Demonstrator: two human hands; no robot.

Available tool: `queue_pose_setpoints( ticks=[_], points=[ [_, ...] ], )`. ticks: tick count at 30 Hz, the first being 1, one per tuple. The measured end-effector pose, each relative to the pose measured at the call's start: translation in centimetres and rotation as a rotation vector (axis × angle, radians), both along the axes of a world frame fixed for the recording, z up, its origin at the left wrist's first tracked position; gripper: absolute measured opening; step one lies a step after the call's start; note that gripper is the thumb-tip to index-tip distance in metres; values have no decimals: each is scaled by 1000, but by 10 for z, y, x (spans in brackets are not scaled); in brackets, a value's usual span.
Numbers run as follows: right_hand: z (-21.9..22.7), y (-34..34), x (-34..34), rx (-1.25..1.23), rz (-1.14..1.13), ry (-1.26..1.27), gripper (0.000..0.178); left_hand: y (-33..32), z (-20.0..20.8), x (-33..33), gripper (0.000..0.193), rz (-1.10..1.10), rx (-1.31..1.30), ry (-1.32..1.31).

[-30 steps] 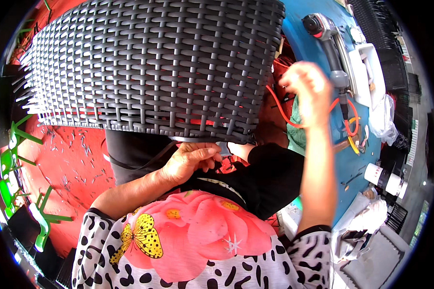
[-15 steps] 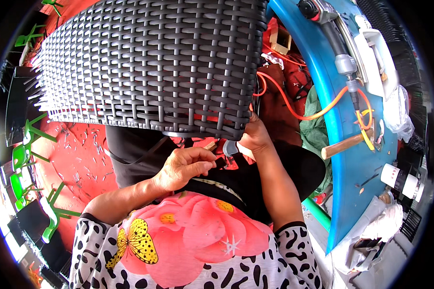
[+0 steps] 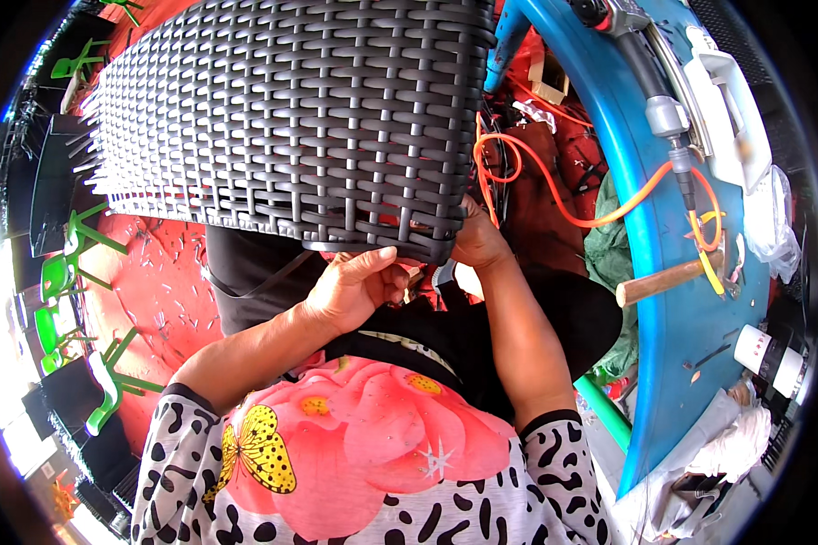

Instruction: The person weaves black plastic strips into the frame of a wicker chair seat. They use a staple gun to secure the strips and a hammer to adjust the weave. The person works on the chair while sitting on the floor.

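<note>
A dark grey woven rattan panel (image 3: 291, 118) stands in front of me, with loose strand ends along its left side. My right hand (image 3: 479, 238) grips its lower right corner; several fingertips are hidden behind the weave. Just under the panel's lower edge, my left hand (image 3: 359, 286) is closed, its fingers curled and thumb stretched along the edge. Whatever it may hold is hidden. A small grey curved piece (image 3: 443, 275) shows beside my right wrist.
On the right, a blue table (image 3: 673, 345) carries a power tool (image 3: 650, 82), a wooden-handled hammer (image 3: 668, 280), a white tray (image 3: 729, 118) and a white roll (image 3: 768, 359). An orange hose (image 3: 573, 218) loops off it. Scraps litter the red floor (image 3: 168, 272); green chair frames (image 3: 109, 381) stand left.
My left hand has risen to the panel's lower edge and turned, its thumb now pointing along it. The panel's lower right corner has shifted slightly left, and my right hand with it.
</note>
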State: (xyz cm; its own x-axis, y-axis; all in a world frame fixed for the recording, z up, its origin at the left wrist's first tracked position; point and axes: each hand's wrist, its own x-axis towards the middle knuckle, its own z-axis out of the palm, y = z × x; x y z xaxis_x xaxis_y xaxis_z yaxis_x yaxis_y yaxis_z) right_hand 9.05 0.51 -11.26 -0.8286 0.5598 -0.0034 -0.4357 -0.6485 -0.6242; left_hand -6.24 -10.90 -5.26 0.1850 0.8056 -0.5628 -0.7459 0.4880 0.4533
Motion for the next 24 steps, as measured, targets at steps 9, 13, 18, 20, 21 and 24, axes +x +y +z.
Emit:
queue_pose_setpoints(
  ticks=[9,13,18,20,21,24],
  points=[
    [-10,4,-1,224,-9,-93,23,-7,-4,1,26,13,140,73],
    [-8,4,0,326,-35,-90,23,-7,-2,5,33,23,174,115],
    [-4,4,1,410,-43,-126,20,-10,-6,4,32,36,216,118],
    [1,5,2,451,-42,-169,19,-11,-6,5,35,36,222,109],
    [7,4,3,470,-49,-205,18,-12,-6,5,36,35,225,105],
    [16,7,11,526,23,-242,16,-14,-9,6,34,42,209,125]
  ],
)
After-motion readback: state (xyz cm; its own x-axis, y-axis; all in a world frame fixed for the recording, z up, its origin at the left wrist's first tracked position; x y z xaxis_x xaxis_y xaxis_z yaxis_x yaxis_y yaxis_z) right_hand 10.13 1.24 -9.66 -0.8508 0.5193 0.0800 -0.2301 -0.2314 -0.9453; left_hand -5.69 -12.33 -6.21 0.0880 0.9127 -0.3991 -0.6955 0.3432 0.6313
